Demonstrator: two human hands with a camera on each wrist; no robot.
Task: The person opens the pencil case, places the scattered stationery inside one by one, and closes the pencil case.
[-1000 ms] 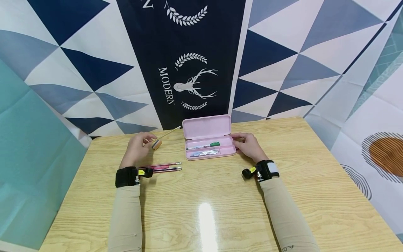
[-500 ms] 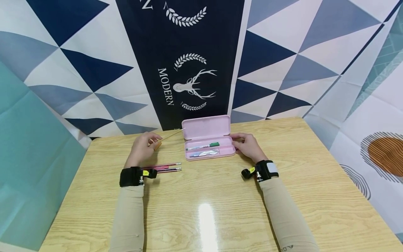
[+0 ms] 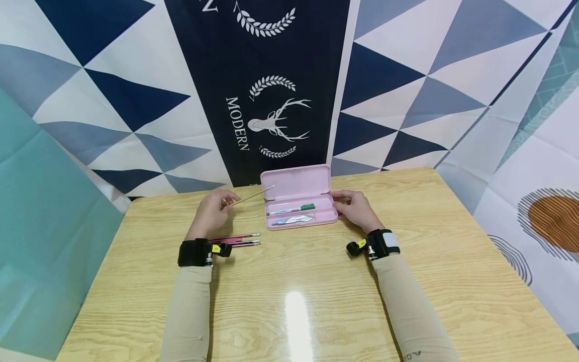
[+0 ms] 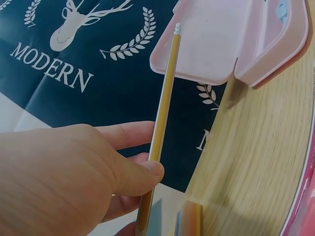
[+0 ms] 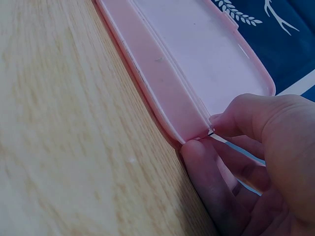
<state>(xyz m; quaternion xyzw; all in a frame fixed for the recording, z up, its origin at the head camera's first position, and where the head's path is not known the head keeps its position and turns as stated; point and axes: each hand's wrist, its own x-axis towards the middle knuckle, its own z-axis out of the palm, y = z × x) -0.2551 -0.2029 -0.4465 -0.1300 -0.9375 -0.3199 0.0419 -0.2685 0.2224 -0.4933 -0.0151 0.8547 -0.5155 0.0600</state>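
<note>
Pencil case [image 3: 324, 216] on table [image 3: 325, 281]; inside, marker [image 3: 289, 210] behind pen [image 3: 294, 219]. Left of case: pencil [image 4: 165, 103] in left hand [image 3: 212, 211], further pencils [image 3: 246, 244] lying in front. Right hand [image 3: 357, 208] at case's right end.

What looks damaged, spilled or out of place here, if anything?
Only something slight: in the right wrist view, small dark flecks mark one edge of the pink case, possibly worn paint. Nothing looks spilled or askew.

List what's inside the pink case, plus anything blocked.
Pink case: green-capped pen in the rear compartment; slim blue-and-white item, type unclear, in the front one. Floor directly under both is covered; right hand hides part of the right end's outside.
</note>
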